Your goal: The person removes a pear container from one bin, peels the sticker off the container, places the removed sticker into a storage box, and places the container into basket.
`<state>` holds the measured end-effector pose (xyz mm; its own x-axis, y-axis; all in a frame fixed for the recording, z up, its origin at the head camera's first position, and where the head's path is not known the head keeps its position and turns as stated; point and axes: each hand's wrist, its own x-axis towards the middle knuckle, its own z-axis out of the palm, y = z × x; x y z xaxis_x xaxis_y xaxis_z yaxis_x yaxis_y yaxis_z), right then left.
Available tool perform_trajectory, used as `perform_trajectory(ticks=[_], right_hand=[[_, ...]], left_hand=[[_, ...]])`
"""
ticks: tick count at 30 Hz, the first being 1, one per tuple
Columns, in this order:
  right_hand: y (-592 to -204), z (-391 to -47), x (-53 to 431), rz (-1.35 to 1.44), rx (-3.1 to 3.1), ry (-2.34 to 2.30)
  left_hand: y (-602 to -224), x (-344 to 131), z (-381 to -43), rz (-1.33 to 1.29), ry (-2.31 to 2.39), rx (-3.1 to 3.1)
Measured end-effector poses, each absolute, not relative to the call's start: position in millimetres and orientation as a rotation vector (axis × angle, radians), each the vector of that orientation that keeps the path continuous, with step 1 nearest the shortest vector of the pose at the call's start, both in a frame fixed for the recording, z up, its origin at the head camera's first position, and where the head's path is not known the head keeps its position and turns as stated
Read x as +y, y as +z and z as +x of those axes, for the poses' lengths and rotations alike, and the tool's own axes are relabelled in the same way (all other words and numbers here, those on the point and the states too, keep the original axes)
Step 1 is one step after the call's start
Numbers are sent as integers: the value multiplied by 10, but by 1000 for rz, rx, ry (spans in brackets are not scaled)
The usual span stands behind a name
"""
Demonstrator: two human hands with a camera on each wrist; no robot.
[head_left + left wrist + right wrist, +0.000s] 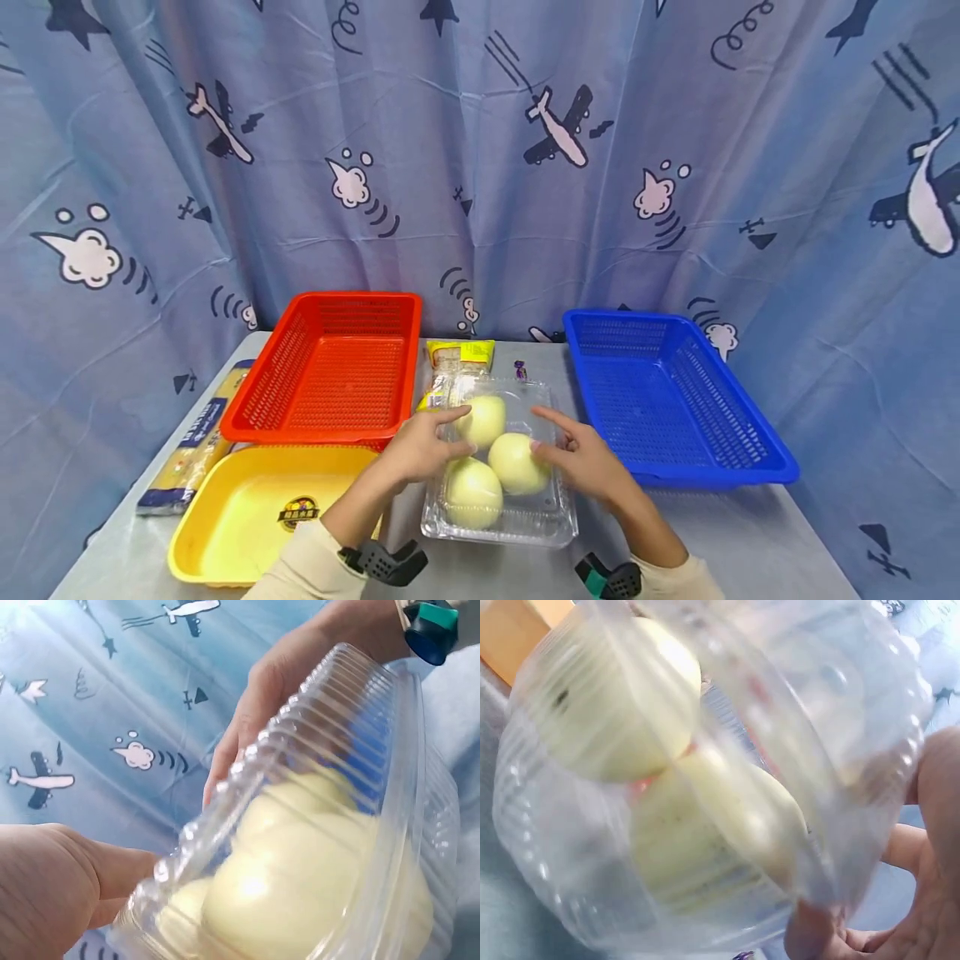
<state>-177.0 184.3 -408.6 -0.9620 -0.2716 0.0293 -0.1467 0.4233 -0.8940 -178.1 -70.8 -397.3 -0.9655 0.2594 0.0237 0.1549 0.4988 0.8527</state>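
Both hands hold a clear plastic box (532, 527), with ridged walls, at the middle of the table. Inside it lie three round pale yellow-green fruits (474, 493), pressed close together. My left hand (422, 450) grips the box's left side, index finger and thumb reaching over the top. On the opposite side my right hand (588, 457) grips the edge. In the right wrist view its fingers (904, 847) curl at the box's rim. The left wrist view shows the left hand (60, 885) at the ridged edge, partly hidden by the box.
A red basket (348, 379) stands behind a yellow tray (247, 500) on the left. Beside them lies a long yellow-and-blue packet (198, 429). A blue basket (645, 408) is on the right. Behind the box are a yellow-topped bag (461, 352) and a small purple wrapped item (521, 370).
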Motion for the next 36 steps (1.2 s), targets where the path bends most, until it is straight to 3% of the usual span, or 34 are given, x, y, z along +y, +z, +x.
perform_trajectory(ticks=[17, 36], right_hand=[[-3460, -1854, 1813, -564, 2340, -1460], [-2964, -2063, 1325, -478, 2268, -1418]], left_hand=[[-3342, -996, -1887, 389, 1410, 2417], [-2811, -1476, -1934, 261, 1502, 2233]])
